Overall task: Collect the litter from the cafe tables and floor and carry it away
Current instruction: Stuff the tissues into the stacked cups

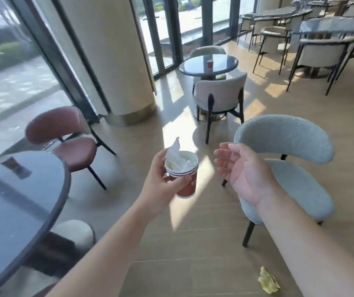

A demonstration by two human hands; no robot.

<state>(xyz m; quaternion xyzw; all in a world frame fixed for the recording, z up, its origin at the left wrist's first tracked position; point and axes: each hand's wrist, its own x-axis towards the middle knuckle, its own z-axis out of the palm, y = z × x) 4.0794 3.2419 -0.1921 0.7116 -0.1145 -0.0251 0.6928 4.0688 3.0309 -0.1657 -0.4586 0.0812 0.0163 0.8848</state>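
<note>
- My left hand [161,179] grips a stack of red paper cups [184,179], fingers curled round it, with white tissue [177,156] stuffed in the top cup.
- My right hand [239,168] hangs beside it, palm up, fingers loosely spread, holding nothing.
- A crumpled yellow wrapper [268,280] lies on the wooden floor [193,264] near my right forearm.
- Another red cup [209,64] stands on the far round table [225,63].

Sunlight falls in bright bars across the pale wood floor [193,243]. A thick cream column [107,61] stands by the tall dark-framed windows [21,50]. Round dark-topped tables sit about, one surface [21,200] close at left with a red-brown chair [64,133], a grey-blue chair [285,159] at right, a beige chair [221,93] further back.
</note>
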